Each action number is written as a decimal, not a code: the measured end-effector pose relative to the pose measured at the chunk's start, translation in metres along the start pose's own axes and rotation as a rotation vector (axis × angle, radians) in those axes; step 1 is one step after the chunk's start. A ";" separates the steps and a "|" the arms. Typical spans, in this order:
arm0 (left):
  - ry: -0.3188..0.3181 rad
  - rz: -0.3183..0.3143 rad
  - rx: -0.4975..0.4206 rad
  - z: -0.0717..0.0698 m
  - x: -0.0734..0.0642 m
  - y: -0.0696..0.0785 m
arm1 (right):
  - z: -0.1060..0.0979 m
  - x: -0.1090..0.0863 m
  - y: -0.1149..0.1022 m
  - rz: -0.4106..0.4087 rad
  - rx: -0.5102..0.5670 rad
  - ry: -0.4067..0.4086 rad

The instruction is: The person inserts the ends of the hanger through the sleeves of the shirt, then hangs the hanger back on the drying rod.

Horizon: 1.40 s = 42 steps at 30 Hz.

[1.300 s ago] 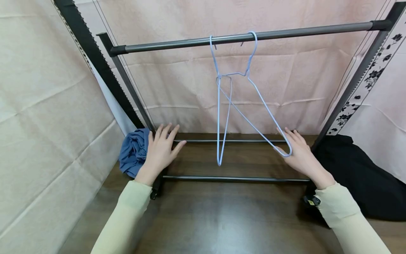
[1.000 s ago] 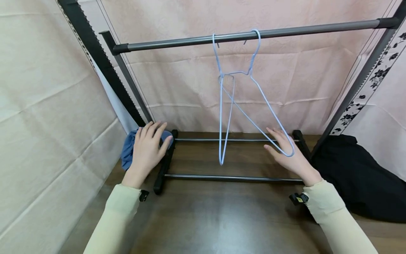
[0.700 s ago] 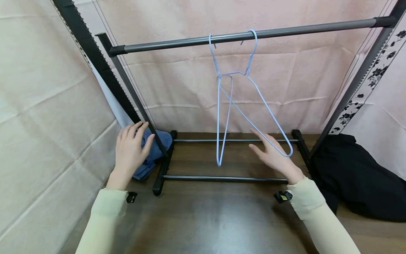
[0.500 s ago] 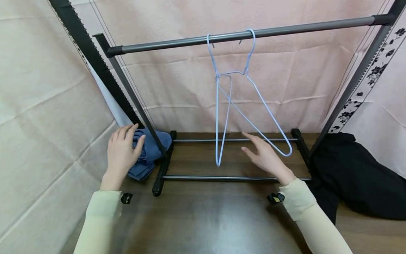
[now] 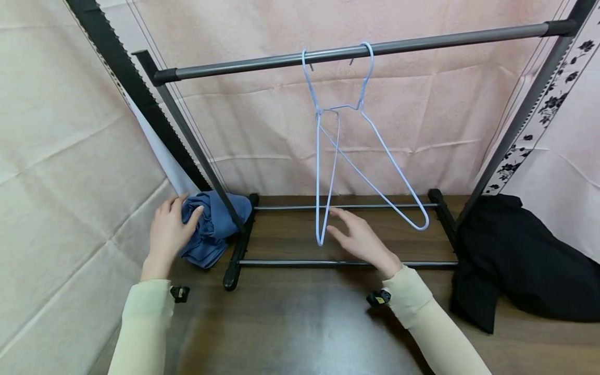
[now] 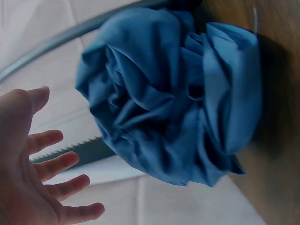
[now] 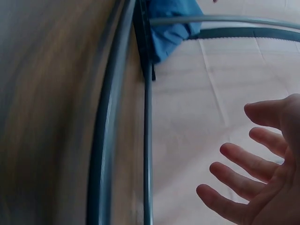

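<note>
My left hand is beside a crumpled blue cloth at the rack's left foot. In the left wrist view its fingers are spread, apart from the bundled cloth. My right hand reaches over the rack's lower bars with relaxed, parted fingers and holds nothing. In the head view its fingertips come close to the lower end of a light blue hanger; whether they touch I cannot tell. A second light blue hanger hangs to the right of the first.
Both hangers hook over the dark top rail of a clothes rack. Two lower bars join its feet on the wooden surface. A black garment lies at the right foot. Pale cloth covers the sides and back.
My left hand has moved left and slightly down, from the rack's left post to the outer side of the blue cloth. The right hand has moved left, away from the right hanger's lower corner.
</note>
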<state>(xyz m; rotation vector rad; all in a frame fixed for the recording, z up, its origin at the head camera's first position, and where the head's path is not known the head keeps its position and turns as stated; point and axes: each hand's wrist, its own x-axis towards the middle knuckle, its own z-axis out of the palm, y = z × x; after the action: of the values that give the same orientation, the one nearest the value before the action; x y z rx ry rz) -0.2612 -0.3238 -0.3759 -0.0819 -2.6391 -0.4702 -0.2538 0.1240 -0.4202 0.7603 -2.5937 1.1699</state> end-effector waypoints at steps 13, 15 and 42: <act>-0.283 -0.158 -0.082 0.025 0.001 -0.038 | 0.047 0.007 -0.006 -0.017 0.105 -0.069; -0.297 -0.163 -0.124 0.029 0.000 -0.042 | 0.052 0.008 -0.007 -0.004 0.126 -0.085; -0.280 -0.349 -0.555 0.061 -0.001 -0.051 | 0.120 0.050 -0.039 -0.003 0.326 -0.250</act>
<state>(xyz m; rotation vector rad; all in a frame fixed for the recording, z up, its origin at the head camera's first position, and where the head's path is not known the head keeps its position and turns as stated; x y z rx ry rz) -0.2929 -0.3511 -0.4433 0.1551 -2.7117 -1.3905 -0.2720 -0.0053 -0.4567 1.0335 -2.6225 1.6165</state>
